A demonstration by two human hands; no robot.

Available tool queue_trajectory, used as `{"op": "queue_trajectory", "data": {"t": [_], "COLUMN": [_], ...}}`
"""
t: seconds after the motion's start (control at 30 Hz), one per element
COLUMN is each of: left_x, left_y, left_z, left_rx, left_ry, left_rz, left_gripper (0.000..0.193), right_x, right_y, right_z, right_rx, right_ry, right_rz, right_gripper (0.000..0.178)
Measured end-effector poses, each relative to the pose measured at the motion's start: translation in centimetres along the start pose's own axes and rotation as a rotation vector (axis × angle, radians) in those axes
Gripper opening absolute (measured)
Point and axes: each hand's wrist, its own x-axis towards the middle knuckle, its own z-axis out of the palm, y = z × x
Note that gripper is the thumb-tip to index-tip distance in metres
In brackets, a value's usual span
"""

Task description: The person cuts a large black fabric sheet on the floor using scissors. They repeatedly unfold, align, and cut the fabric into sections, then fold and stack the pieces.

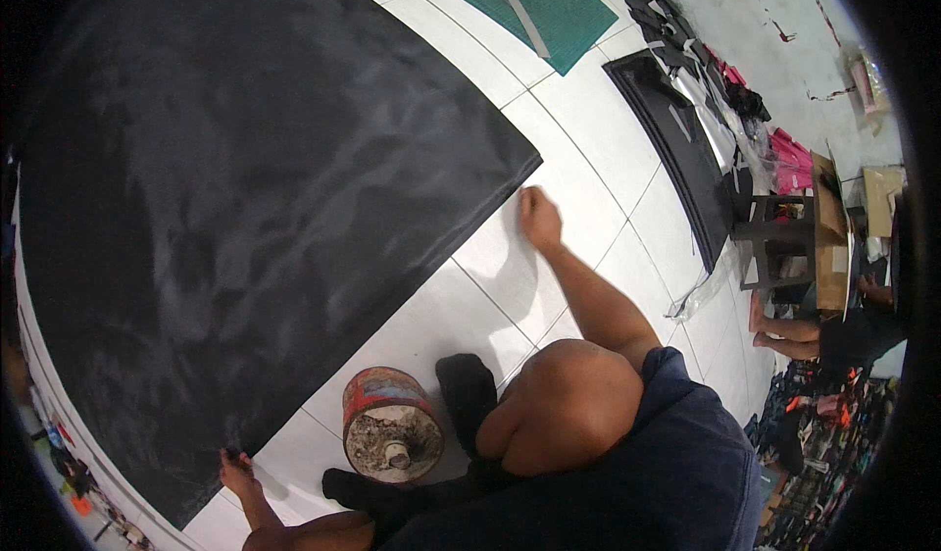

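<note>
Large black sheet of smooth, faintly shiny fabric lies spread over the white square-tiled floor, in front of the person and mostly to their left; the left hand pinches its near edge between thumb and fingers, close to the lower corner; the right hand is curled beside the same edge near the opposite corner, though whether it grasps the fabric I cannot tell; a worn red cylindrical can with a crusted grey top stands between the hands, just beside the edge; a dark green flat sheet lies beyond.
</note>
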Motion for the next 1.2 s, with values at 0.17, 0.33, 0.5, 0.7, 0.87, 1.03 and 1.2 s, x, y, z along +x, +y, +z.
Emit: {"op": "queue_trajectory", "data": {"t": [0.17,0.33,0.5,0.7,0.87,1.03,1.2], "left_x": [-1.3,-2.3,0.2,-0.6,-0.7,-0.6,0.8], "left_y": [-0.2,-0.1,-2.0,-1.5,-1.8,-1.6,-3.2], "left_z": [1.6,1.5,-1.1,0.5,0.4,1.1,-1.3], "left_rx": [-0.102,-0.103,0.08,-0.112,-0.034,-0.119,0.001], "left_ry": [0.117,0.055,0.037,0.119,0.121,0.145,-0.056], "left_rz": [-0.028,-0.017,0.175,0.035,0.119,0.01,0.188], "left_gripper": [0.028,0.025,0.03,0.031,0.029,0.025,0.025], "right_x": [7.9,11.6,12.9,14.7,15.1,13.5,11.8], "right_y": [6.6,5.7,1.2,1.7,1.0,2.4,2.2], "right_z": [-2.7,-3.2,-1.8,-2.7,-1.9,-2.0,-0.8], "right_rx": [0.005,0.024,-0.049,-0.095,-0.13,0.114,0.079], "right_ry": [0.108,-0.043,-0.172,-0.313,-0.298,-0.202,-0.055], "right_rz": [0.112,0.058,0.007,0.099,0.085,-0.003,-0.108], "right_gripper": [0.031,0.036,0.059,0.058,0.053,0.041,0.037]}}
